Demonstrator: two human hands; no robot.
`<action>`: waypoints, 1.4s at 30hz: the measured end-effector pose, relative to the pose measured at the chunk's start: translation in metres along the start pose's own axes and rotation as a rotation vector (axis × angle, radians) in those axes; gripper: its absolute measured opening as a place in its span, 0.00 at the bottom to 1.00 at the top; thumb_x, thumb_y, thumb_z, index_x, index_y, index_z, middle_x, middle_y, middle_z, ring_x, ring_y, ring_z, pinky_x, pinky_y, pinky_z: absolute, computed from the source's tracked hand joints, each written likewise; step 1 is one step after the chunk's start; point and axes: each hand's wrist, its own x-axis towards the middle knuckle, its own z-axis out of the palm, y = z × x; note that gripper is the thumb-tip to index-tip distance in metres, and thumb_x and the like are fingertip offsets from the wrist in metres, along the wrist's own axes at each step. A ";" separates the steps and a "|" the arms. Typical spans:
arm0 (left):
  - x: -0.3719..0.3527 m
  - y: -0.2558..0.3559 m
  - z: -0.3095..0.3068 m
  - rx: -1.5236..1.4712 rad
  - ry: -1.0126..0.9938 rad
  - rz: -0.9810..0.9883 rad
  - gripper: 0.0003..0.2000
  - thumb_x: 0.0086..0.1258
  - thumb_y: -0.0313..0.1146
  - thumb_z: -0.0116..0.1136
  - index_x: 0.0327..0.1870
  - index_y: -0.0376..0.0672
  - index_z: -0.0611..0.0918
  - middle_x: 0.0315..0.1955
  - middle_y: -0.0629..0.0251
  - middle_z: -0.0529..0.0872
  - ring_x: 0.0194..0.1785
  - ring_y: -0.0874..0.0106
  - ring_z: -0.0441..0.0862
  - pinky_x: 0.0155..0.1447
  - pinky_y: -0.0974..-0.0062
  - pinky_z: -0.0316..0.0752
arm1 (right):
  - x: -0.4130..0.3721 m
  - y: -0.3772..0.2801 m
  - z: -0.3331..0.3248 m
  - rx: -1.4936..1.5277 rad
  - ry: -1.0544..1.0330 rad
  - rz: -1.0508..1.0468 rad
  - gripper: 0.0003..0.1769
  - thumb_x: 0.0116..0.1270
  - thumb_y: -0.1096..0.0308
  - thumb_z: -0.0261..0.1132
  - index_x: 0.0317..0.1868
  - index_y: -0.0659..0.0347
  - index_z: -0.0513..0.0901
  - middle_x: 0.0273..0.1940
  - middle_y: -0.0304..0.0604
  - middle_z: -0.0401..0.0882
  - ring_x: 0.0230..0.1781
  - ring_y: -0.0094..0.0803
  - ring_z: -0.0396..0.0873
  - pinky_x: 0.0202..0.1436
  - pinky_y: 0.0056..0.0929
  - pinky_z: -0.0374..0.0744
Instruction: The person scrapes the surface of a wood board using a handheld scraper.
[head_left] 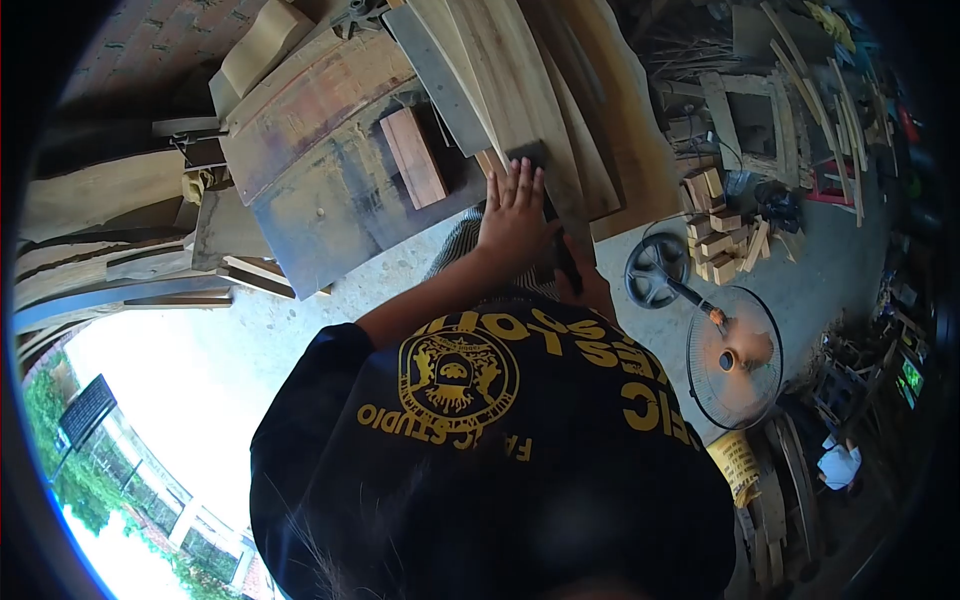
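My left hand lies palm down near the end of a long pale wooden board, its fingers stretched out and close together. A dark flat piece shows at the fingertips; what it is I cannot make out. Close beside it on the right is my right hand, low against my body and mostly hidden. A black object lies against that hand, and its fingers do not show clearly. Left of the boards, a short reddish wood block rests on a dusty worktop.
A standing fan with a round base is at my right. Behind it sit stacked wood offcuts. Long planks lie at the left. Farther off at the lower right, a person in a light shirt is visible.
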 end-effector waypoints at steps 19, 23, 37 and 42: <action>-0.002 0.022 -0.003 -0.032 -0.177 0.263 0.37 0.72 0.57 0.42 0.71 0.33 0.57 0.72 0.44 0.53 0.77 0.54 0.47 0.76 0.50 0.41 | -0.041 0.029 -0.041 0.124 -0.061 0.178 0.29 0.70 0.70 0.58 0.70 0.56 0.63 0.57 0.60 0.76 0.58 0.48 0.77 0.58 0.36 0.75; -0.016 0.039 0.004 -0.137 -0.322 0.287 0.39 0.71 0.58 0.43 0.71 0.33 0.57 0.72 0.43 0.54 0.77 0.54 0.45 0.76 0.49 0.41 | -0.055 0.041 -0.040 0.149 -0.062 0.190 0.30 0.69 0.71 0.59 0.71 0.53 0.63 0.56 0.59 0.76 0.57 0.47 0.77 0.56 0.36 0.76; 0.021 0.004 0.012 -0.141 0.182 -0.026 0.47 0.65 0.60 0.53 0.71 0.27 0.51 0.72 0.35 0.46 0.77 0.45 0.40 0.75 0.48 0.41 | -0.040 0.031 -0.033 0.074 -0.010 0.135 0.31 0.69 0.68 0.59 0.72 0.50 0.62 0.51 0.56 0.79 0.51 0.44 0.80 0.53 0.36 0.77; 0.002 -0.010 0.022 -0.074 0.092 -0.107 0.63 0.47 0.65 0.66 0.72 0.27 0.45 0.73 0.36 0.42 0.77 0.45 0.37 0.74 0.45 0.42 | -0.094 0.061 -0.043 0.413 -0.042 0.423 0.30 0.70 0.73 0.57 0.71 0.51 0.63 0.59 0.50 0.75 0.57 0.32 0.76 0.61 0.30 0.71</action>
